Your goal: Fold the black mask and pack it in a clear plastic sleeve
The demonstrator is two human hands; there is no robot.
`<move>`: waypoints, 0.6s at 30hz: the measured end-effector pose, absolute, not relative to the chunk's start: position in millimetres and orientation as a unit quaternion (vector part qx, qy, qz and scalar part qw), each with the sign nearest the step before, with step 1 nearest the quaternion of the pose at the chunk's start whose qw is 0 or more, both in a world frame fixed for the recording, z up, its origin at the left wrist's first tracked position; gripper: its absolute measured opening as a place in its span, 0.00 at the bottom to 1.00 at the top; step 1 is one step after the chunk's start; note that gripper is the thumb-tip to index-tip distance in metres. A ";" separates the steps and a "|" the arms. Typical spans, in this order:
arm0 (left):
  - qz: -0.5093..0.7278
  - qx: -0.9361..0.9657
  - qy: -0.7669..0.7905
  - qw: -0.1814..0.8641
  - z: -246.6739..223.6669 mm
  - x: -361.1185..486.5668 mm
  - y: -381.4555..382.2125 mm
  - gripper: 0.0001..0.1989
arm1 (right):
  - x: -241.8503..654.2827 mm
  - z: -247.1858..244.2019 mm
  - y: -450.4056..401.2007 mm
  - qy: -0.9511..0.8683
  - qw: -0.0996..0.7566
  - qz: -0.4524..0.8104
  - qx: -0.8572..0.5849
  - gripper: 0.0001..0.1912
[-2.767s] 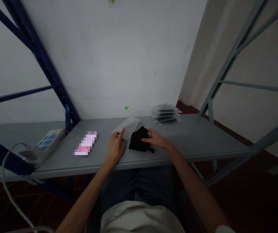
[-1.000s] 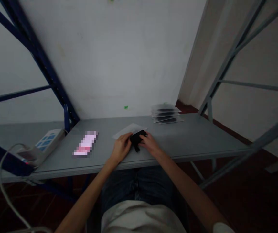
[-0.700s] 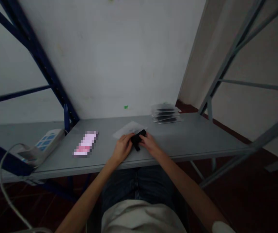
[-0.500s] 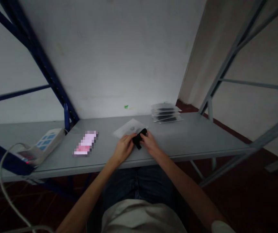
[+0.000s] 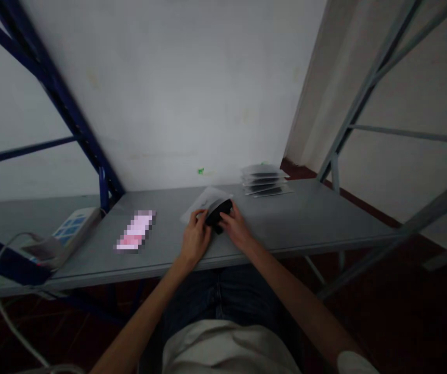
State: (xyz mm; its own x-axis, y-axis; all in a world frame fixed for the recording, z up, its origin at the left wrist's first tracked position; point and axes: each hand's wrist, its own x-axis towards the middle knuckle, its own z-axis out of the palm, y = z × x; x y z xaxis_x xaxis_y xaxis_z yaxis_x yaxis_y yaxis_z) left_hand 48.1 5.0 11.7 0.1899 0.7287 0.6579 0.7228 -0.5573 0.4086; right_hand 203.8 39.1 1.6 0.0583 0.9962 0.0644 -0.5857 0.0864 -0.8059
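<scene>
My left hand [image 5: 196, 238] pinches the near edge of a whitish translucent plastic bag [image 5: 202, 199], which lies on the grey table. From the other side, my right hand [image 5: 238, 226] grips a black folded item [image 5: 220, 211] that looks like cloth. The bag's lifted edge arches over the far side of the black item, so part of it seems to lie inside the mouth. A short black end sticks out toward me between the hands. What exactly the black item is, I cannot make out.
Several flat bags with dark contents form a stack [image 5: 266, 183] at the back right. To the left lies a pixelated pink-and-white flat object [image 5: 136, 231], and beyond it a white power strip [image 5: 73, 228] with a cable. Blue frame posts [image 5: 73, 117] and grey ones [image 5: 358, 111] flank the table [image 5: 301, 221].
The bag's near edge has been raised and now curves over the black item. My left fingers have shifted slightly left onto the bag, and the black item looks spread wider.
</scene>
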 end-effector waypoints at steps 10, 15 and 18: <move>0.441 0.789 0.427 0.019 11.3 44.3 7.5 0.21 | 212.0 -8.0 50.6 -0.451 0.593 0.529 -0.406 0.24; 0.420 0.806 0.417 0.010 12.0 45.2 5.6 0.21 | 204.1 -7.3 56.9 -0.398 0.616 0.536 -0.418 0.22; 0.391 0.823 0.413 0.002 13.3 47.7 3.9 0.22 | 192.8 -7.6 64.9 -0.366 0.639 0.543 -0.404 0.22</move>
